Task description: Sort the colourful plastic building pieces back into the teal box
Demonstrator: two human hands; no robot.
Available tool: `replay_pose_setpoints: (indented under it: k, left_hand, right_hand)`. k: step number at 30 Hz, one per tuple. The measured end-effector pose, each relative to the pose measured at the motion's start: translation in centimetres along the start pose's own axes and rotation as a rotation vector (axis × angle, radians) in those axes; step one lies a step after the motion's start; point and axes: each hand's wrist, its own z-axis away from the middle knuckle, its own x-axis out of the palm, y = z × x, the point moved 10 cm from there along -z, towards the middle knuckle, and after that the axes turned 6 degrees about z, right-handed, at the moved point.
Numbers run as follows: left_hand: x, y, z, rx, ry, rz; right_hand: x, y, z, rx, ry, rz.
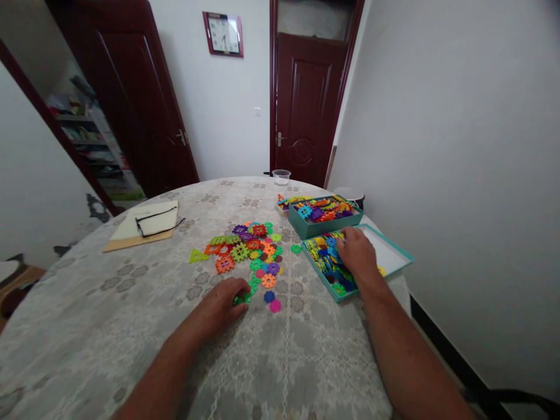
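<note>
On the patterned tablecloth, my left hand (225, 302) is closed around green flower-shaped plastic pieces (243, 298), partly hidden by its fingers. My right hand (356, 252) reaches into the shallow teal box lid (324, 284), its fingers bent together over the pieces there. A light blue piece (332, 248) lies right at those fingertips; what they pinch is hidden. Rows of yellow, blue and green pieces fill the lid's left part. Between my hands spreads a loose pile of interlocking plastic pieces, among them an orange flower piece (268, 281), a pink one (275, 306) and a lime square (240, 252).
Behind the lid stands a teal box (326, 224) heaped with colourful pieces. Black-framed glasses (155, 224) rest on papers (126, 233) at the left. A clear plastic bowl (281, 177) sits at the far table edge. A white wall (472, 146) runs along the right.
</note>
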Motion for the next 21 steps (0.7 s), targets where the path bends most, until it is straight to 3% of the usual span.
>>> replay_pose_setpoints:
  k: [3,5,9,12,16,21]
  left_hand:
    - [-0.3,0.1,-0.1,0.016,0.06,0.031]
    - [-0.3,-0.1,-0.2,0.002,0.084,0.03]
    - [-0.1,-0.6,-0.4,-0.033,0.073,-0.034]
    - [0.0,-0.5,-0.3,-0.031,0.079,-0.043]
    - [0.3,0.4,-0.3,0.02,0.086,-0.008]
    - [0.8,1.2,-0.6,0.05,0.076,0.026]
  right_hand:
    - [-1.2,-3.0,0.7,-0.147,0.103,-0.162]
    - [-1.3,-6.0,2.0,-0.277,0.1,-0.285]
    - [0.1,-12.7,6.2,-0.527,-0.101,-0.461]
    - [1.5,-16.2,9.5,-0.623,-0.299,-0.497]
    - [2.5,-18.4,12.2,-0.662,-0.477,-0.444]
    - [2.8,-19.3,13.5,-0.664,-0.535,-0.357]
